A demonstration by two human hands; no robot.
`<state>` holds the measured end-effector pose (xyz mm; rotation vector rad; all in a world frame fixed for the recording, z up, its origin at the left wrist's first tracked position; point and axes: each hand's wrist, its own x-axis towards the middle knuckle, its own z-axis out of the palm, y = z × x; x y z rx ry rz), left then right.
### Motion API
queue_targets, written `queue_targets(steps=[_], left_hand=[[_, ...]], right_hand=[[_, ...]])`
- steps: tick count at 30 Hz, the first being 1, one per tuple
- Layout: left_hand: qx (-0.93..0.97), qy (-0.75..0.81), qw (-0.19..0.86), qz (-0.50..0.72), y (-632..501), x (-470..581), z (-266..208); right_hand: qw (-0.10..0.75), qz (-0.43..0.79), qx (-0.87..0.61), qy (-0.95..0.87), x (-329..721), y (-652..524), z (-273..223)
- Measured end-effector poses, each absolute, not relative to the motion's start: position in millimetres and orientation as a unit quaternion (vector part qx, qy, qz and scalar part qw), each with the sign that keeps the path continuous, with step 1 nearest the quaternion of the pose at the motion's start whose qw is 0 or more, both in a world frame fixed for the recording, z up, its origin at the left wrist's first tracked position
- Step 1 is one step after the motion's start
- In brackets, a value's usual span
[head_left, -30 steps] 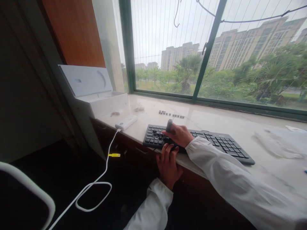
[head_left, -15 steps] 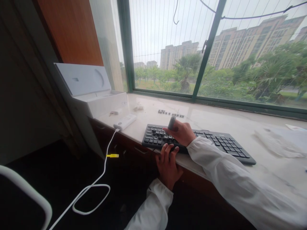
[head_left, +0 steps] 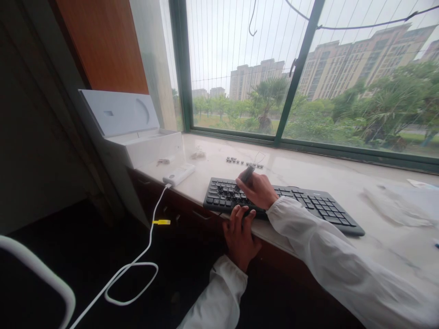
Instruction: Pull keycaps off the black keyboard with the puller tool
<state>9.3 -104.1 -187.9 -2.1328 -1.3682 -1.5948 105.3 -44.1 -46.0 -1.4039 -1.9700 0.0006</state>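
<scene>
Grips dark-grey wire-looped tool (head_left: pixel 246 175) in curled fingers of right hand (head_left: pixel 262 189) over long black plastic keyboard (head_left: pixel 318 205); rests loosely spread left hand (head_left: pixel 242 242) against near edge.

Over the last second, the right hand (head_left: pixel 259 189) is shifting slightly rightward along the keyboard (head_left: pixel 325 208). The dark-handled tool (head_left: pixel 246 174) in its grip is turning: formerly near upright, the handle is now leaning well over, its top pointing right and toward the window. The thin wire end (head_left: pixel 259 158), earlier appearing as a narrow line, is now showing as a wide loop.
</scene>
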Motion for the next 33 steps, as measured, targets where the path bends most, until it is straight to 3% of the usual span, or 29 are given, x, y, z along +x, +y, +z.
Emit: queue_targets(steps=[12, 33], left_hand=[[-0.715, -0.455, 0.071, -0.526, -103.3, 9.0, -189.6], [-0.726, -0.463, 0.060, -0.506, -104.3, 8.2, -189.2]], right_hand=[[0.339, 0.085, -0.512, -0.784, 114.2, -44.1, -39.3], [0.286, 0.131, -0.424, -0.849, 126.5, -40.8, -38.5]])
